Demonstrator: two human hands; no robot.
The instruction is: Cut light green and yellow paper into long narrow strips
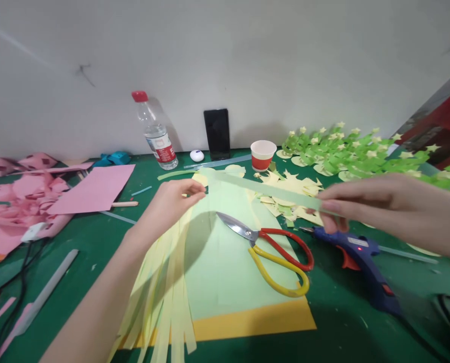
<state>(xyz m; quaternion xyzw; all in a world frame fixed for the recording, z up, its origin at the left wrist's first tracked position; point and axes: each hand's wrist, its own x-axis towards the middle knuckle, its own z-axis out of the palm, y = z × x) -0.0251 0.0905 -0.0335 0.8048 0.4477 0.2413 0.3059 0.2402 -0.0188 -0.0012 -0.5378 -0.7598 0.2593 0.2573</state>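
A long, narrow pale green paper strip (273, 190) is pinched at one end between the thumb and fingers of my right hand (364, 206). It slants up and left across the paper. My left hand (175, 199) is near the strip's far part, thumb and fingertips drawn together; anything between them is hidden. Below lies a pale green paper sheet (217, 282), with scissors (249, 235) resting on it, red and yellow handles toward the right. Cut pale yellow strips (168, 297) fan out at its left. An orange-yellow sheet (255, 322) shows underneath.
A blue glue gun (364, 252) lies at right, its cord trailing forward. Paper scraps (285, 189), a paper cup (263, 155), a phone (216, 134) and a water bottle (157, 136) stand or lie farther back. Green paper plants (345, 148) are back right; pink paper (94, 189) lies left.
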